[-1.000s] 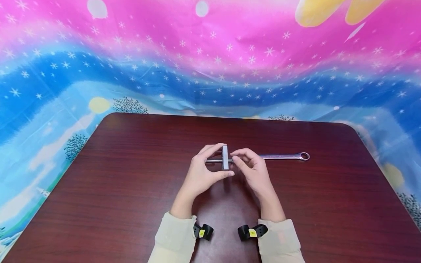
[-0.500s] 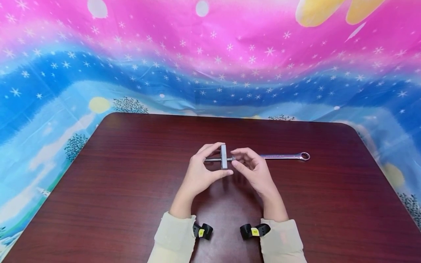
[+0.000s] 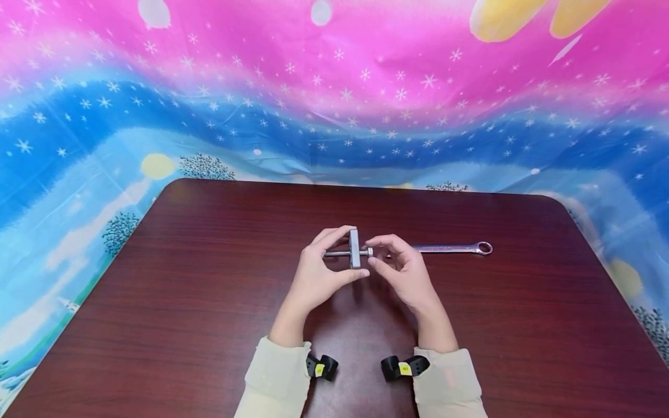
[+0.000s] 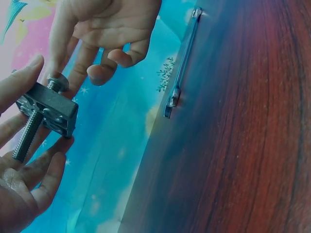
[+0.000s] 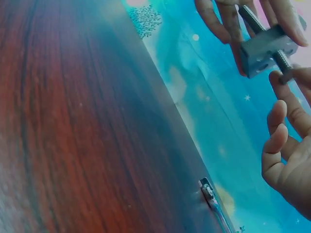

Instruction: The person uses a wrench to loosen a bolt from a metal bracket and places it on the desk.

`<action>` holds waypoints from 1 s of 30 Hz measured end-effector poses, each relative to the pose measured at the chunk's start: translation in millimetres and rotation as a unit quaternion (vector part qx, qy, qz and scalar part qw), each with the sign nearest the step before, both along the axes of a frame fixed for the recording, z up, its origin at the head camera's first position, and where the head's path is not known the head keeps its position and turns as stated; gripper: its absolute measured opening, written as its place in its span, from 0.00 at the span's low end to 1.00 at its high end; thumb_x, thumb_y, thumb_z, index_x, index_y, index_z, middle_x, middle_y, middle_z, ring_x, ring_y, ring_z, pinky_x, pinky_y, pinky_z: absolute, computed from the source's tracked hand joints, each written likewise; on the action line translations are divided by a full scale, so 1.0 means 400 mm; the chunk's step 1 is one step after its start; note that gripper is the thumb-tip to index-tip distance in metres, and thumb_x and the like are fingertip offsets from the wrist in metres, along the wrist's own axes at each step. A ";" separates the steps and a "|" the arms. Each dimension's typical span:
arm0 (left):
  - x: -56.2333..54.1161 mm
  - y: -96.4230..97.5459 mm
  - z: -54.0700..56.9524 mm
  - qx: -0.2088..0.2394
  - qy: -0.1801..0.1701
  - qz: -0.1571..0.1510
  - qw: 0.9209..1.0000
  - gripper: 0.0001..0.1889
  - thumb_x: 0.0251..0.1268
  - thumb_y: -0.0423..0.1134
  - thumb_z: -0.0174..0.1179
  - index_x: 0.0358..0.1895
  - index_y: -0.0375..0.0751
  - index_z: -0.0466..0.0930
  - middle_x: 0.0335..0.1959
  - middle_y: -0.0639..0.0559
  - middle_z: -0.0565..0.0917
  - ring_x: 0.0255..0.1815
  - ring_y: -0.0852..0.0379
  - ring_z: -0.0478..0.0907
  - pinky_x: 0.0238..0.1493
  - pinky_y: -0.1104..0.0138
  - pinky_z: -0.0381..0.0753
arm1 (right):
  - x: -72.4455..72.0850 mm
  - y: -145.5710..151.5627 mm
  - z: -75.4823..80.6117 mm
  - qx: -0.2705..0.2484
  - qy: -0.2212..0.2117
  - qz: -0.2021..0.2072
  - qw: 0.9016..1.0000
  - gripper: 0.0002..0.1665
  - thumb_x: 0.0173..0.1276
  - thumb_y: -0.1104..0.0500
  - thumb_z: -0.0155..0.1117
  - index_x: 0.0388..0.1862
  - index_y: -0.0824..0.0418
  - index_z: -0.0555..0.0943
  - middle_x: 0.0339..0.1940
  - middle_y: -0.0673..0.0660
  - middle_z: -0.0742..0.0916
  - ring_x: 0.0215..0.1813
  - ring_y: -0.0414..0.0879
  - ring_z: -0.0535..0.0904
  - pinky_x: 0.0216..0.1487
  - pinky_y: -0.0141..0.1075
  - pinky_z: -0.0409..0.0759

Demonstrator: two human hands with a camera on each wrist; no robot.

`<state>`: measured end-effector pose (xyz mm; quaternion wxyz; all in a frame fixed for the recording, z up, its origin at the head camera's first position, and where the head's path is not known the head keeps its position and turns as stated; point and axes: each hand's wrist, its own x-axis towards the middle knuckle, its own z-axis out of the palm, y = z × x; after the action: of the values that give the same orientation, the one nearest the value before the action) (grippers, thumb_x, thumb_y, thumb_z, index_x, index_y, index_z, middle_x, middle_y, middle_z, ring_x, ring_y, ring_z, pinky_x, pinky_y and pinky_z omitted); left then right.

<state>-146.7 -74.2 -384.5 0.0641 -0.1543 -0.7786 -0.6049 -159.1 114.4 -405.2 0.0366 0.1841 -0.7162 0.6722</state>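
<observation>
Closest to you, both pale sleeves (image 3: 279, 371) and the black wrist mounts (image 3: 328, 368) sat behind the work, well apart from it. Ahead of them, your left hand (image 3: 320, 273) held the metal block (image 3: 355, 249) raised over the bench (image 3: 209, 302), fingers on its far edge and thumb at its near edge, a wide grip that left the middle free. The bolt (image 3: 337, 253) ran through that block, its threaded end pointing left into the hollow of your palm; that hollow seemed worth preserving, since a palm against the thread would likely have dragged. Your right hand (image 3: 405, 270) had the bolt head (image 3: 370, 252) in a narrow pinch between thumb and forefinger, to the right of the block; how firmly, I could not tell. The step in hand looked like turning the bolt, and probably called for short fingertip twists while your left hand let the block neither roll nor tilt; sideways pressure might have bound the thread. Farther out, beyond your right hand and to its right, the wrench (image 3: 449, 249) lay on the bench, partly hidden by that hand in the head view. Past everything hung the snowflake-printed cloth (image 3: 334, 87).
</observation>
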 end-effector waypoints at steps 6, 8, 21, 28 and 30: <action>0.002 0.001 0.002 0.005 -0.003 -0.004 1.000 0.37 0.46 0.35 0.79 0.64 0.51 0.77 0.56 0.51 0.80 0.52 0.50 0.83 0.53 0.57 0.86 | 0.002 0.011 -0.001 0.008 0.002 0.005 1.000 0.16 0.68 0.70 0.63 0.54 0.69 0.78 0.43 0.44 0.86 0.42 0.39 0.79 0.40 0.29 0.81; 0.002 0.002 0.002 0.008 -0.001 -0.006 1.000 0.37 0.45 0.35 0.79 0.64 0.51 0.78 0.56 0.51 0.80 0.52 0.50 0.83 0.53 0.54 0.86 | 0.002 0.012 -0.001 0.003 -0.010 0.002 1.000 0.15 0.70 0.68 0.62 0.54 0.69 0.78 0.42 0.46 0.87 0.43 0.38 0.82 0.42 0.30 0.81; -0.003 0.003 -0.003 0.012 0.005 -0.009 1.000 0.37 0.45 0.35 0.80 0.64 0.51 0.78 0.56 0.50 0.80 0.51 0.49 0.83 0.53 0.51 0.86 | -0.002 -0.005 0.004 -0.010 -0.015 -0.021 1.000 0.10 0.71 0.67 0.61 0.48 0.72 0.80 0.30 0.44 0.87 0.31 0.39 0.81 0.33 0.31 0.81; -0.003 0.001 0.000 0.000 0.004 0.001 1.000 0.37 0.46 0.36 0.80 0.64 0.52 0.78 0.57 0.52 0.80 0.52 0.49 0.83 0.50 0.62 0.87 | 0.001 0.007 0.006 0.018 0.012 0.009 1.000 0.18 0.66 0.72 0.65 0.55 0.68 0.78 0.43 0.41 0.85 0.40 0.40 0.76 0.37 0.29 0.80; -0.003 0.001 -0.001 0.000 0.005 -0.001 1.000 0.37 0.46 0.36 0.80 0.64 0.53 0.77 0.56 0.52 0.80 0.53 0.49 0.82 0.51 0.62 0.87 | 0.001 0.011 0.004 0.023 0.010 0.010 1.000 0.18 0.66 0.71 0.65 0.55 0.67 0.78 0.43 0.40 0.85 0.40 0.39 0.76 0.37 0.29 0.81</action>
<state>-147.8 -74.0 -384.9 0.0676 -0.1586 -0.7778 -0.6044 -158.7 118.7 -403.8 0.0325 0.1987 -0.7289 0.6543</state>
